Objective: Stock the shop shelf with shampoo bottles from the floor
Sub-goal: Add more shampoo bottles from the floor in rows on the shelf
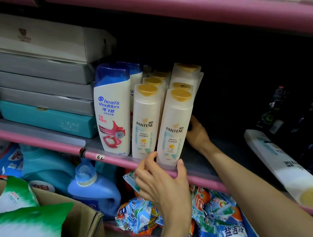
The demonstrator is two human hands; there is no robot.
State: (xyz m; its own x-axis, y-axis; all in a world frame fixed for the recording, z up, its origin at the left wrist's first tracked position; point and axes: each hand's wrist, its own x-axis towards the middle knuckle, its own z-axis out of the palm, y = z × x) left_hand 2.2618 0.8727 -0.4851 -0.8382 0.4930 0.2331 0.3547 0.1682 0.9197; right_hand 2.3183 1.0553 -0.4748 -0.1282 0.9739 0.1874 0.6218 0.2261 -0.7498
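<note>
A white Pantene shampoo bottle (176, 128) with a yellow cap stands, slightly tilted, at the front edge of the pink-rimmed shelf (107, 159). My left hand (162, 182) grips its base, thumb on the left and fingers on the right. My right hand (197, 132) reaches into the shelf against the bottle's right side, its fingertips hidden behind the bottle. Another Pantene bottle (146, 118) stands just to the left, with several more in rows behind. A Head & Shoulders bottle (114, 109) stands further left.
A large Pantene bottle (283, 166) lies flat on the shelf at right, near dark bottles (277, 109). Stacked flat boxes (43, 98) fill the shelf's left. Below are blue detergent jugs (94, 191), washing-powder bags (144, 217) and a cardboard box (81, 216).
</note>
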